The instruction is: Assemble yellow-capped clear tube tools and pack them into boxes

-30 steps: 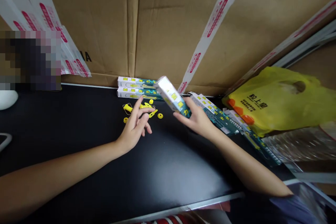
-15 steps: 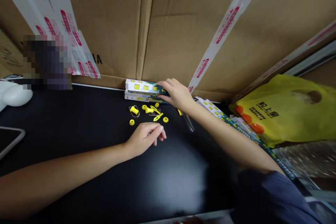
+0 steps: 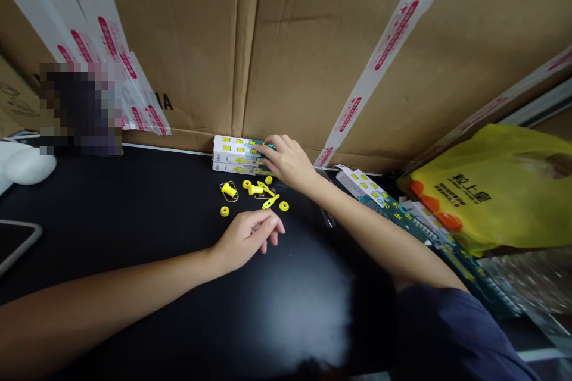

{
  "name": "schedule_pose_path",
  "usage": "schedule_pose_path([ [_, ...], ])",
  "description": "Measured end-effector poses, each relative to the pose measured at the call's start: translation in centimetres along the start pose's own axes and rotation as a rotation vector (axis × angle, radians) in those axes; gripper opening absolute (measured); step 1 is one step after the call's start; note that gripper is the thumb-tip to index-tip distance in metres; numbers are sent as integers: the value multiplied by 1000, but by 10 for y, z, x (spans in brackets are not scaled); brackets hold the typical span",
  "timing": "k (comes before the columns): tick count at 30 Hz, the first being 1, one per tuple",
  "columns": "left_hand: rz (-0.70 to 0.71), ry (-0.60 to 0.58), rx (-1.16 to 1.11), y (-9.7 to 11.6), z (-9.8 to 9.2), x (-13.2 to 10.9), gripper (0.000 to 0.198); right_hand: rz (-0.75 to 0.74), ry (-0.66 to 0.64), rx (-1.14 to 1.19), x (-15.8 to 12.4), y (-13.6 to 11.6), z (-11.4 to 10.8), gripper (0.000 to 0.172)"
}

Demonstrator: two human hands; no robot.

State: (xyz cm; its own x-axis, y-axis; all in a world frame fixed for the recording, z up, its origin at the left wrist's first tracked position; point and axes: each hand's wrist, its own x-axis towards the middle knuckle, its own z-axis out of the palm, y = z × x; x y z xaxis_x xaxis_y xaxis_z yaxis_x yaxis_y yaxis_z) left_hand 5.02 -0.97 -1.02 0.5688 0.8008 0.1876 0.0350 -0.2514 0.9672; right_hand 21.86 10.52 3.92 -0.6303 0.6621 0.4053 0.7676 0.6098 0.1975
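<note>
My right hand (image 3: pixel 288 161) reaches to the back of the black table (image 3: pixel 111 202) and rests its fingers on the end of a stack of long white-and-green boxes (image 3: pixel 236 152) lying against the cardboard wall. My left hand (image 3: pixel 248 235) lies on the table with fingers curled loosely, holding nothing I can see. Several small yellow plastic parts (image 3: pixel 254 190) are scattered between the two hands, just in front of the stacked boxes.
Large taped cardboard cartons (image 3: pixel 290 41) wall off the back. More of the same boxes (image 3: pixel 379 196) lie fanned out at the right, beside a yellow plastic bag (image 3: pixel 496 190). A white object (image 3: pixel 27 164) and a tablet edge (image 3: pixel 15 241) sit far left.
My right hand carried the box it held to the back and set it on the stack, where the hand now rests. My left hand drew back from the yellow parts and curled.
</note>
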Motion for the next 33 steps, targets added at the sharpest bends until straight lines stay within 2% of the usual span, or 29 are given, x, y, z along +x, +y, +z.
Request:
schedule_pose_path([
  [4,12,0,-12,0,1,0,37,25,79,122,-29,-18,-22,36],
  [8,43,-10,14,2,1,-1,40,-89,43,252,-86,-54,-46,27],
  [11,186,-106,156,5,-1,-4,46,-69,5,374,-124,-76,-47,34],
  [13,278,-177,248,6,-1,-6,43,-38,50,428,-137,-83,-40,39],
  [18,336,-198,322,8,-2,-8,41,-23,61,516,-136,-82,-22,24],
  [25,379,-228,446,11,-1,-10,42,-57,70,506,-136,-82,-25,14],
  [30,516,-246,638,11,3,-16,40,-89,73,481,-140,-83,-25,10],
  [33,603,-224,863,17,0,-14,36,-89,71,475,-139,-82,-24,8],
])
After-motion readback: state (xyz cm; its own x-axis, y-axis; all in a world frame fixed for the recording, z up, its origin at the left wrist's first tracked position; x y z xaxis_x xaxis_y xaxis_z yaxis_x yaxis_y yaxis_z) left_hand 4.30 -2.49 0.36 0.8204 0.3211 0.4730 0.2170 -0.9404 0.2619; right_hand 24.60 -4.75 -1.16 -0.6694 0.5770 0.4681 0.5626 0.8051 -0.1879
